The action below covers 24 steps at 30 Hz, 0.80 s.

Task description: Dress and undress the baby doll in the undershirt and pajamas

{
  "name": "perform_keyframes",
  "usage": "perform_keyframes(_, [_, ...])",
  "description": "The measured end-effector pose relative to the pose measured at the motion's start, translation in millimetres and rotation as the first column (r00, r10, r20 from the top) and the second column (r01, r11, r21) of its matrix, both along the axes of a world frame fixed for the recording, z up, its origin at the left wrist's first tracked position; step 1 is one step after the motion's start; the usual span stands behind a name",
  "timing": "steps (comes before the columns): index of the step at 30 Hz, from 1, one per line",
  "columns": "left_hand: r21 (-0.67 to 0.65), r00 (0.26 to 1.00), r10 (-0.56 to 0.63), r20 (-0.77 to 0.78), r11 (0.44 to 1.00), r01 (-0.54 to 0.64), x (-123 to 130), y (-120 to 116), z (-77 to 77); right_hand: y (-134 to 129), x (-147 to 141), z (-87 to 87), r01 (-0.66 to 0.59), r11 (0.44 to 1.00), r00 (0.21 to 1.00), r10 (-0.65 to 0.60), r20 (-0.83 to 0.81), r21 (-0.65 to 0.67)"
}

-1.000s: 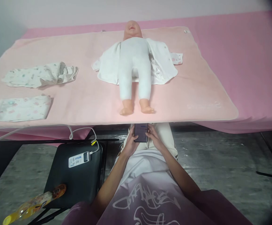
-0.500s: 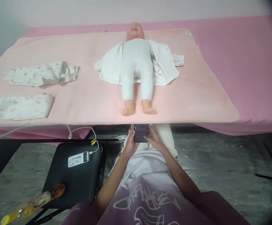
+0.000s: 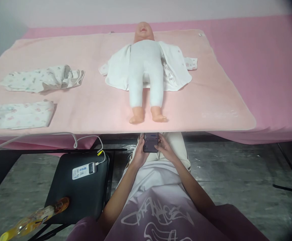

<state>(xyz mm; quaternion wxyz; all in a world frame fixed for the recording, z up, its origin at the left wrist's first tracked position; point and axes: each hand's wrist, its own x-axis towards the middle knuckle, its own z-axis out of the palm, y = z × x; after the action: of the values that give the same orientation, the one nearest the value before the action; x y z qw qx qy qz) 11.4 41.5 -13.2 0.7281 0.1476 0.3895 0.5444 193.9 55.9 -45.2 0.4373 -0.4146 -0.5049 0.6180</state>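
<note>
Low in my lap, just under the table's front edge, both hands hold a dark phone (image 3: 151, 142). My left hand (image 3: 140, 154) grips its left side, and my right hand (image 3: 166, 148) holds the right side with the thumb on the screen. Beyond them a baby doll (image 3: 146, 63) lies on its back with its feet toward me. White clothing covers its body and legs. A white jacket (image 3: 177, 68) is spread open beneath it, the sleeves stretched out to both sides.
A pink blanket (image 3: 90, 110) covers the table. On its left lie a crumpled printed garment (image 3: 35, 79) and a folded printed cloth (image 3: 22, 114). A black stool (image 3: 85, 197) beside me bears a white power bank (image 3: 84, 171) with a cable and a bottle (image 3: 35, 219).
The view has shifted very slightly. Both hands stay on the phone, and the doll and clothes lie as before.
</note>
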Motion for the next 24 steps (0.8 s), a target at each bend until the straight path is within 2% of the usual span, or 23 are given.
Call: perform_keyframes(24, [-0.014, 1.000, 0.011, 0.010, 1.000, -0.010, 1.9, -0.1, 2.2, -1.1, -1.0, -0.3, 0.019, 0.998, 0.997, -0.024, -0.068, -0.061])
